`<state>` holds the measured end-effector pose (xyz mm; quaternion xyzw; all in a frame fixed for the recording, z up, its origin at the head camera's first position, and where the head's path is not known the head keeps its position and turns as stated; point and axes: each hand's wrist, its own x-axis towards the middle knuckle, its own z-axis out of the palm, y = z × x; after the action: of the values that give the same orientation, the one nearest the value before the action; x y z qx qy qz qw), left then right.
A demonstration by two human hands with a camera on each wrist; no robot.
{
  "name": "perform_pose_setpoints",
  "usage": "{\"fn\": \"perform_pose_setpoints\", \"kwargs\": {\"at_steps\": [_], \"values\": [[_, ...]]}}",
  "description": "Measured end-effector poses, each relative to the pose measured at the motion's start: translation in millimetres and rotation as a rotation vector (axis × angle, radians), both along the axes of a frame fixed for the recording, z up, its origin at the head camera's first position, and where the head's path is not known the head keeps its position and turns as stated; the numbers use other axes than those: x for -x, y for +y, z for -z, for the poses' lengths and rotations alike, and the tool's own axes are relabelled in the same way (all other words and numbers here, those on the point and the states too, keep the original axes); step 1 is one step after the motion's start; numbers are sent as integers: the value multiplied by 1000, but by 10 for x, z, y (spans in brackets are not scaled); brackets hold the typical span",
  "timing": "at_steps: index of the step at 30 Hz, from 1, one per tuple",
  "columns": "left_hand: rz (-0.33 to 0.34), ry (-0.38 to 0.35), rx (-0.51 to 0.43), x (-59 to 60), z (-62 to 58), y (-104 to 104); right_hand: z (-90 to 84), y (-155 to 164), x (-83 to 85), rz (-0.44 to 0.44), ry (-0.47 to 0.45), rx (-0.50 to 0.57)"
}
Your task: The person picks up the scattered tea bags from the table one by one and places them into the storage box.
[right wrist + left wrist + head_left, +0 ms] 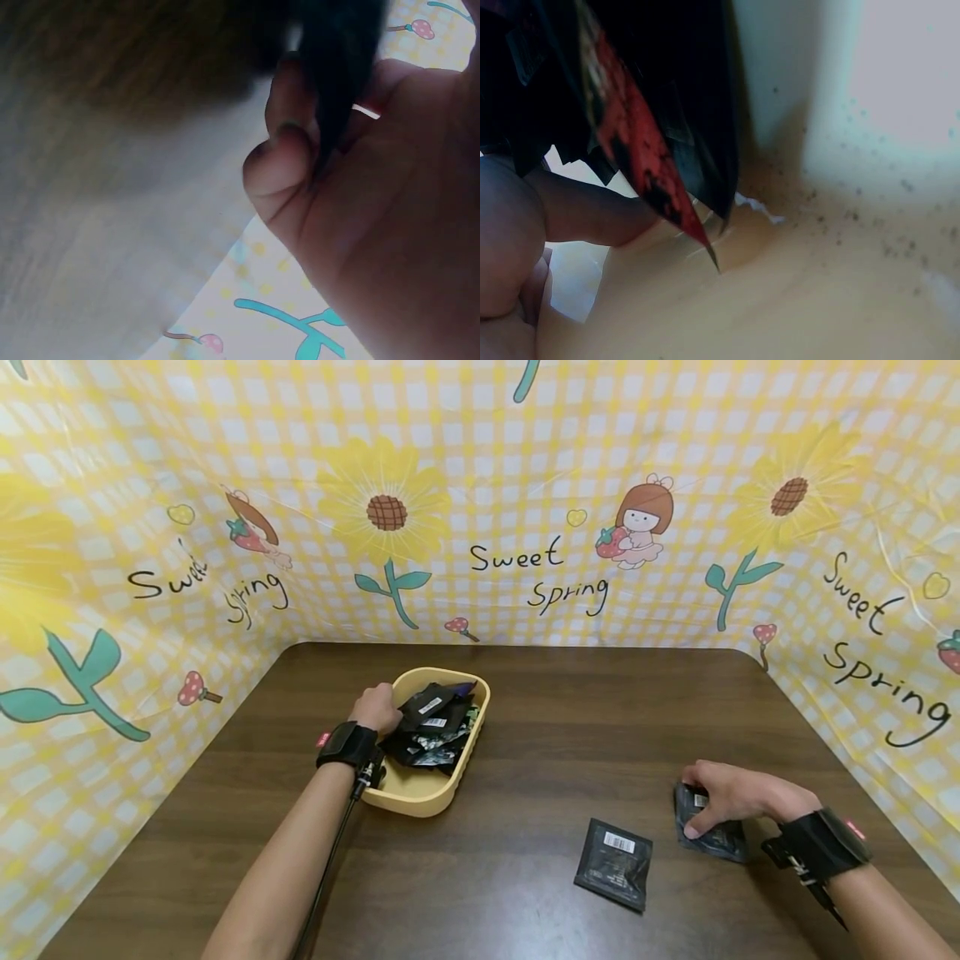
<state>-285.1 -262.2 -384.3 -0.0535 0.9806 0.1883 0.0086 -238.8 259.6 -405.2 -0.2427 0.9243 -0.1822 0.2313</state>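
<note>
The right hand [731,797] lay curled over a black packet [712,835] on the brown table [525,893], near its right edge; the right wrist view showed the thumb [289,161] and the fingers pinching the dark foil between them. The left hand [377,708] reached into a yellow tray [420,797], its fingers sunk in a heap of black packets [435,731] (several with white barcode labels). In the left wrist view a finger [592,214] lay under a black packet with a red patch [637,150], close to the tray's inner wall [840,247], but whether the hand had closed on that packet could not be told. A second loose black packet [615,862], barcode label up, lay flat on the table just left of the right hand, apart from it. The tray stood towards the left of the table, well apart from the two loose packets. Both wrists wore black straps, and a cable ran from the left strap [347,745] along the forearm. Around the table rose a yellow checked cloth [525,485] printed with sunflowers and the words "Sweet Spring".
</note>
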Motion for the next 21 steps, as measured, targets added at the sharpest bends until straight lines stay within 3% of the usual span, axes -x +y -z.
{"fn": "perform_pose_setpoints", "kwargs": {"at_steps": [7,16,21], "values": [[-4,17,-4,-26,-17,0,-24,39,-8,14,-10,67],[-6,14,8,-45,-8,23,-35,143,111,-139,-123,225],[-8,8,13,-23,-3,16,-39,173,171,-168,-121,273]]}}
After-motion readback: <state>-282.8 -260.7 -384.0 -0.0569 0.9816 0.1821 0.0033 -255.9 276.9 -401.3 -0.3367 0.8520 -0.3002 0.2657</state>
